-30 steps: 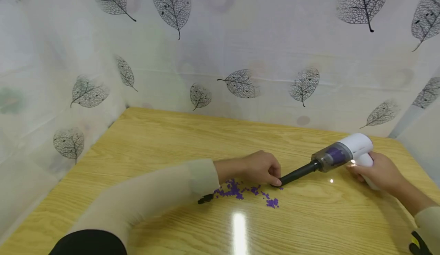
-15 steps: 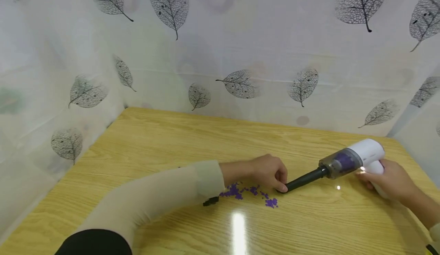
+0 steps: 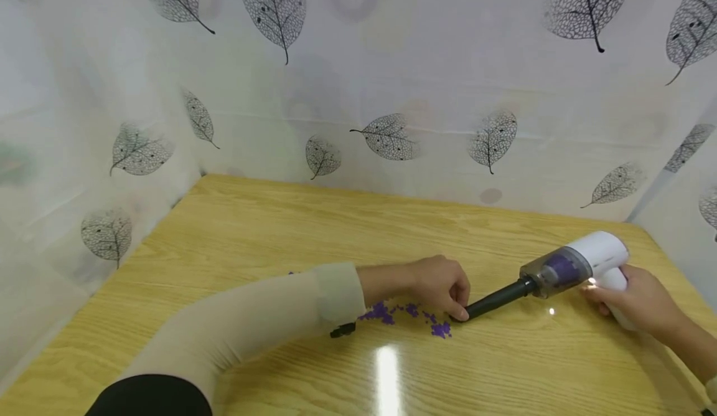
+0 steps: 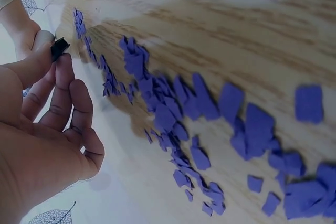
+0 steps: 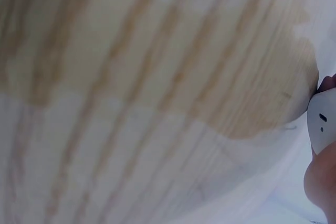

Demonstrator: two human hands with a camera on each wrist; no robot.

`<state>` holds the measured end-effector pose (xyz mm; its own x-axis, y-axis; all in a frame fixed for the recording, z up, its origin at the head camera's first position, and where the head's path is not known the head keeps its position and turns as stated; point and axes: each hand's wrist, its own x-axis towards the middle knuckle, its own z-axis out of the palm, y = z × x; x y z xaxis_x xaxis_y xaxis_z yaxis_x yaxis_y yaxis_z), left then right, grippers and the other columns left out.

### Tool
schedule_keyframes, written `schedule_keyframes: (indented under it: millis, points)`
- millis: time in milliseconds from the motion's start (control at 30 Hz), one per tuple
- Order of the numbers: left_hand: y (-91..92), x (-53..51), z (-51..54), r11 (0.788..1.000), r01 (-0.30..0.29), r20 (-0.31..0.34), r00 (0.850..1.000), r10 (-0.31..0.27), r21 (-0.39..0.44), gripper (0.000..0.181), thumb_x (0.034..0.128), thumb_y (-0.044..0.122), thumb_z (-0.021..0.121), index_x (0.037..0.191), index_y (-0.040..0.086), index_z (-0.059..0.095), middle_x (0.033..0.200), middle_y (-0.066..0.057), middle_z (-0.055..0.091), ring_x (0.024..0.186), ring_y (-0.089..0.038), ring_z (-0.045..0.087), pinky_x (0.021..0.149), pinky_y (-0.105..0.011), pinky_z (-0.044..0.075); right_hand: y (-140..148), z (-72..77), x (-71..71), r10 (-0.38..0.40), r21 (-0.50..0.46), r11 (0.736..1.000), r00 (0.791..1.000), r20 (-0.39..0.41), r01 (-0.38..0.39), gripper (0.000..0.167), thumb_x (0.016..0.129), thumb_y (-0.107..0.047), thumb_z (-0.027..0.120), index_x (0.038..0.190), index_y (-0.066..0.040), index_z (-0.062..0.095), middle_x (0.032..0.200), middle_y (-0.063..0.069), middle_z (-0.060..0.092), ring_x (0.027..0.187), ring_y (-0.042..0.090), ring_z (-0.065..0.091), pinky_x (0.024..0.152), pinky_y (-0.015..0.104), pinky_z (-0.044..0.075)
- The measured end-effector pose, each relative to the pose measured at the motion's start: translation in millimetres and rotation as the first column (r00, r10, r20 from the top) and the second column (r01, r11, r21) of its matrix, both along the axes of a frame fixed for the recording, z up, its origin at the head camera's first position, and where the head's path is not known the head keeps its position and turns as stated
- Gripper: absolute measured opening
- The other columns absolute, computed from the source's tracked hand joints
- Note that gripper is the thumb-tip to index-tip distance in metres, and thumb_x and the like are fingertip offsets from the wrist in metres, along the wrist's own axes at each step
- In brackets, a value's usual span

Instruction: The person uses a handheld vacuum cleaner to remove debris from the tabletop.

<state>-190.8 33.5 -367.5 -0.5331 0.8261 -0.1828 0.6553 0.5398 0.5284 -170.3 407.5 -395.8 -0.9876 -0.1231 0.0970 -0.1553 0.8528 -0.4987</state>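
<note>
A white handheld vacuum cleaner [image 3: 604,251] with a clear, purple-cored dust cup slants over the table in the head view. My right hand [image 3: 650,297] grips its handle at the right. Between the thumb and index finger of my left hand [image 3: 437,284] is the end of its black nozzle [image 3: 501,299], low over the wood. The left wrist view shows the pinched nozzle tip [image 4: 60,50]. Purple paper scraps [image 3: 383,313] lie scattered beneath and beside my left hand; the left sleeve partly hides them. At the right wrist view's edge, only the handle's end [image 5: 323,116] and part of the hand show.
The wood-grain table [image 3: 280,229] meets a pale leaf-print sheet [image 3: 403,80] at the back and left. Glare [image 3: 388,378] lies on the front of the tabletop. My left sleeve [image 3: 252,316] crosses the table's middle.
Both hands and the vacuum cleaner have shifted a little right and nearer to me, the nozzle still pinched. Over the last half second the movement is slight.
</note>
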Motion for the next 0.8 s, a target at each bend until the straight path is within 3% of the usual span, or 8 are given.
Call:
schedule_keyframes:
  millis: [300, 567, 800]
  points:
    - [0.1, 1.3, -1.2, 1.000, 0.006, 0.010, 1.000, -0.006, -0.028, 0.015, 0.0889, 0.028, 0.077, 0.080, 0.017, 0.073, 0.074, 0.013, 0.068, 0.069, 0.001, 0.059, 0.066, -0.011, 0.044, -4, -0.6, 0.8, 0.002, -0.021, 1.000, 1.000, 0.003, -0.002, 0.024, 0.088, -0.022, 0.074, 0.081, -0.006, 0.058, 0.057, -0.005, 0.058, 0.054, 0.008, 0.051, 0.054, 0.024, 0.038]
    - [-5.1, 1.9, 3.2, 0.998, 0.047, 0.010, 0.999, -0.047, -0.038, 0.017, 0.0891, 0.028, 0.077, 0.078, 0.016, 0.072, 0.074, 0.013, 0.068, 0.068, 0.001, 0.058, 0.066, -0.010, 0.044, -9, -1.1, 4.2, 0.018, -0.056, 0.998, 1.000, -0.009, -0.018, 0.022, 0.087, -0.018, 0.074, 0.082, -0.004, 0.057, 0.057, -0.005, 0.058, 0.053, 0.009, 0.052, 0.054, 0.024, 0.039]
    - [-10.6, 2.2, 7.1, 0.999, 0.039, 0.032, 0.999, -0.038, -0.018, 0.014, 0.0891, 0.026, 0.076, 0.080, 0.016, 0.073, 0.075, 0.012, 0.069, 0.068, 0.001, 0.059, 0.065, -0.011, 0.046, -12, -2.9, 6.6, 0.018, -0.099, 0.995, 1.000, 0.004, -0.018, 0.021, 0.088, -0.017, 0.073, 0.082, -0.004, 0.057, 0.058, -0.004, 0.059, 0.053, 0.010, 0.054, 0.053, 0.025, 0.040]
